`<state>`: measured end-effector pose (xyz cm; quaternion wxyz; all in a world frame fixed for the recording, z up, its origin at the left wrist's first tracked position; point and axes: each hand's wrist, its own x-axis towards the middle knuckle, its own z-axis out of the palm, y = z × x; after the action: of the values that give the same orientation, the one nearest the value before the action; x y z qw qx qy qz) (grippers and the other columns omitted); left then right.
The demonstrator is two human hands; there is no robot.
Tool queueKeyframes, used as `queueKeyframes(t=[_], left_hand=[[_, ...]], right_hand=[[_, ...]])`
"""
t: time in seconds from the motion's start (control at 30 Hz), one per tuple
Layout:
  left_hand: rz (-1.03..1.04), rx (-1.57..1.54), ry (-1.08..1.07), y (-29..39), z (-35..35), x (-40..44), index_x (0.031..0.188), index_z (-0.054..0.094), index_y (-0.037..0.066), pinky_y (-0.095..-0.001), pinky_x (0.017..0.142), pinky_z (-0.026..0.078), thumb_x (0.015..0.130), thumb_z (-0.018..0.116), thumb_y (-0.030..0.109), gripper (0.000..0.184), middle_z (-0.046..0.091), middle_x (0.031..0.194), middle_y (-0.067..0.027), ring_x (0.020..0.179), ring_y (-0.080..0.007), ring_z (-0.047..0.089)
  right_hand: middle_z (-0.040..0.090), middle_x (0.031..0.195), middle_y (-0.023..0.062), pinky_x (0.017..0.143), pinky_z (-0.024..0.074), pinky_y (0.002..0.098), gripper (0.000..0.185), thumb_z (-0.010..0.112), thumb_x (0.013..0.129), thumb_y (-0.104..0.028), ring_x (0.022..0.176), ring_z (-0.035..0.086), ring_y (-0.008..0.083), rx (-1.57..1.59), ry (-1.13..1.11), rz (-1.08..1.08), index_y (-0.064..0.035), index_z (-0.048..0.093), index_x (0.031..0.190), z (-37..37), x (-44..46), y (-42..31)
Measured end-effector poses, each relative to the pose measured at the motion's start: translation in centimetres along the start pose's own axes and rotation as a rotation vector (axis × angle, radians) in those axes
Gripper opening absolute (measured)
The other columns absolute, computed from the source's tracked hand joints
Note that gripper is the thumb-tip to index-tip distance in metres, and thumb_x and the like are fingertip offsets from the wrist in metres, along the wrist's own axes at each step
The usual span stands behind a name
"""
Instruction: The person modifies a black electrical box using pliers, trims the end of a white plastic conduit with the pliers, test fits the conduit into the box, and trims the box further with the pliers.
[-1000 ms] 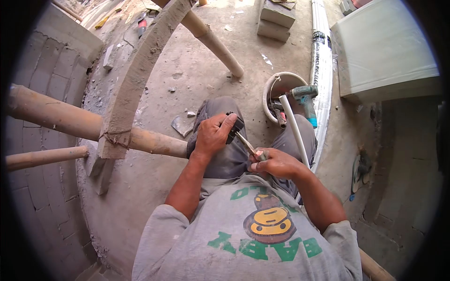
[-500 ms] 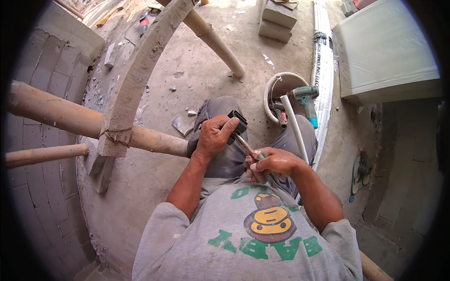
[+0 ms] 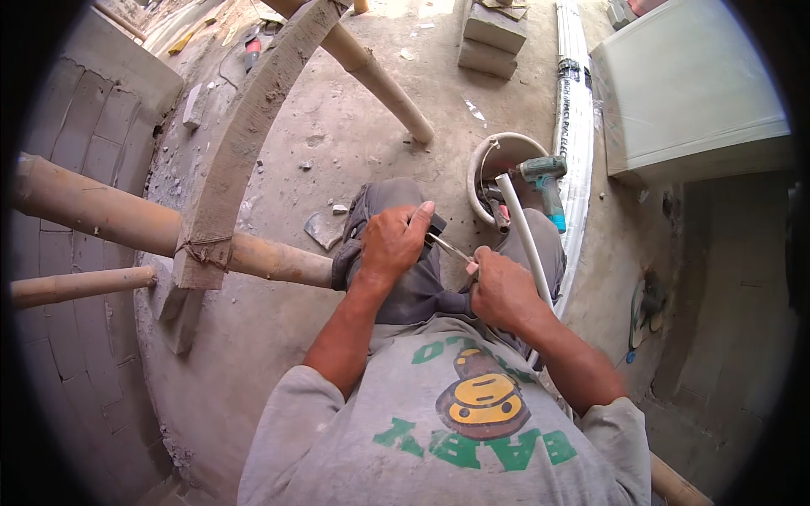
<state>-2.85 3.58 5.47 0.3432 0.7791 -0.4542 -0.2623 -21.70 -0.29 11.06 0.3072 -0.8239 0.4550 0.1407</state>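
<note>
Above my thigh, my left hand (image 3: pixel 393 242) is wrapped round a small black box (image 3: pixel 436 226), which its fingers partly cover. My right hand (image 3: pixel 503 287) is closed round the handle end of a thin metal tool (image 3: pixel 451 248). The tool slants up to the left, and its far end meets the box; whether it is inside cannot be made out. Beside my right hand a white tube (image 3: pixel 525 232) leans across my leg.
A bucket (image 3: pixel 476 181) of tools stands ahead, with a teal drill (image 3: pixel 548 187) at its rim. Wrapped white pipes (image 3: pixel 575 118) run along the right. Bamboo poles (image 3: pixel 283 260) and a rough plank (image 3: pixel 242 135) cross the left side. Grey blocks (image 3: pixel 492 38) lie farther ahead.
My right hand has turned over so that its back faces up, and more of the metal tool shows. My left hand has turned, covering more of the black box.
</note>
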Motion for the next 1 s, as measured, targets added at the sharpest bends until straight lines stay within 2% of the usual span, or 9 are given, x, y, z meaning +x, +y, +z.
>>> queueKeyframes(t=[0.07, 0.17, 0.33, 0.43, 0.63, 0.73, 0.83, 0.87, 1.0], left_hand=[[0.077, -0.075, -0.015, -0.3, -0.1, -0.2, 0.070, 0.056, -0.001, -0.0378, 0.053, 0.038, 0.100, 0.057, 0.038, 0.049, 0.051, 0.057, -0.0137, 0.052, -0.0215, 0.040], [0.082, -0.297, -0.059, -1.3, 0.0, -0.4, 0.076, 0.064, 0.001, -0.0398, 0.055, 0.041, 0.098, 0.058, 0.042, 0.047, 0.055, 0.061, -0.0150, 0.054, -0.0245, 0.050], [0.153, -0.349, -0.083, -1.7, -0.7, -0.4, 0.074, 0.059, -0.002, -0.0354, 0.053, 0.037, 0.099, 0.060, 0.036, 0.045, 0.048, 0.062, -0.0103, 0.056, -0.0162, 0.040], [0.133, -0.392, -0.089, -2.0, -0.8, -0.7, 0.073, 0.057, -0.002, -0.0341, 0.053, 0.036, 0.099, 0.061, 0.036, 0.046, 0.044, 0.061, -0.0073, 0.057, -0.0135, 0.039], [0.164, -0.444, -0.092, -2.4, -0.6, -0.8, 0.070, 0.053, -0.002, -0.0326, 0.052, 0.034, 0.099, 0.061, 0.034, 0.047, 0.040, 0.060, -0.0044, 0.058, -0.0096, 0.037], [0.178, -0.470, -0.117, -2.9, -0.7, -0.8, 0.069, 0.053, -0.003, -0.0318, 0.052, 0.034, 0.099, 0.062, 0.033, 0.047, 0.040, 0.061, -0.0041, 0.059, -0.0088, 0.036], [0.190, -0.472, -0.092, -3.1, -0.7, -0.8, 0.067, 0.052, 0.000, -0.0312, 0.051, 0.032, 0.099, 0.062, 0.030, 0.045, 0.041, 0.059, -0.0015, 0.058, -0.0085, 0.035], [0.192, -0.466, -0.076, -3.1, -0.7, -0.8, 0.066, 0.052, 0.001, -0.0310, 0.050, 0.032, 0.099, 0.063, 0.029, 0.044, 0.041, 0.057, -0.0002, 0.057, -0.0085, 0.035], [0.130, -0.104, 0.081, -2.4, 0.4, -1.2, 0.067, 0.054, -0.001, -0.0368, 0.050, 0.035, 0.098, 0.061, 0.034, 0.047, 0.042, 0.055, -0.0112, 0.052, -0.0154, 0.037]], right_hand=[[0.066, 0.097, 0.0202, 0.085, 0.0482, 0.0392, 0.031, 0.061, 0.089, -0.022, 0.100, 0.064, 0.0343, 0.291, -0.209, 0.003, 0.0056, 0.054, 0.101, 0.0, -0.1, 0.8], [0.067, 0.096, 0.0168, 0.079, 0.0485, 0.0380, 0.034, 0.063, 0.088, -0.022, 0.092, 0.065, 0.0289, 0.595, -0.360, -0.101, 0.0054, 0.055, 0.106, 1.1, 0.2, 2.3], [0.070, 0.101, 0.0091, 0.065, 0.0475, 0.0304, 0.036, 0.064, 0.086, -0.021, 0.082, 0.065, 0.0157, 0.992, -0.649, -0.018, 0.0010, 0.057, 0.113, 1.9, 1.2, 3.3], [0.071, 0.106, 0.0063, 0.061, 0.0443, 0.0253, 0.035, 0.063, 0.086, -0.020, 0.082, 0.064, 0.0112, 1.063, -0.688, 0.034, -0.0020, 0.057, 0.115, 2.0, 1.2, 3.1], [0.071, 0.106, 0.0062, 0.057, 0.0414, 0.0252, 0.034, 0.061, 0.087, -0.021, 0.082, 0.064, 0.0109, 1.009, -0.757, 0.014, -0.0030, 0.057, 0.116, 2.3, 1.9, 3.5], [0.071, 0.106, 0.0088, 0.057, 0.0423, 0.0257, 0.031, 0.059, 0.088, -0.021, 0.082, 0.064, 0.0104, 1.002, -0.738, -0.033, -0.0032, 0.057, 0.114, 2.1, 1.8, 3.3], [0.070, 0.098, 0.0129, 0.060, 0.0453, 0.0309, 0.026, 0.056, 0.092, -0.019, 0.081, 0.066, 0.0156, 0.890, -0.646, -0.122, -0.0017, 0.056, 0.111, 2.4, 2.1, 3.1], [0.070, 0.095, 0.0139, 0.062, 0.0460, 0.0335, 0.023, 0.055, 0.092, -0.017, 0.080, 0.066, 0.0179, 0.667, -0.484, -0.125, -0.0018, 0.056, 0.109, 2.4, 2.0, 2.8], [0.067, 0.089, 0.0192, 0.071, 0.0482, 0.0432, 0.015, 0.053, 0.092, -0.012, 0.084, 0.067, 0.0288, -0.112, 0.116, -0.141, -0.0021, 0.055, 0.103, 2.2, -0.3, -0.4]])
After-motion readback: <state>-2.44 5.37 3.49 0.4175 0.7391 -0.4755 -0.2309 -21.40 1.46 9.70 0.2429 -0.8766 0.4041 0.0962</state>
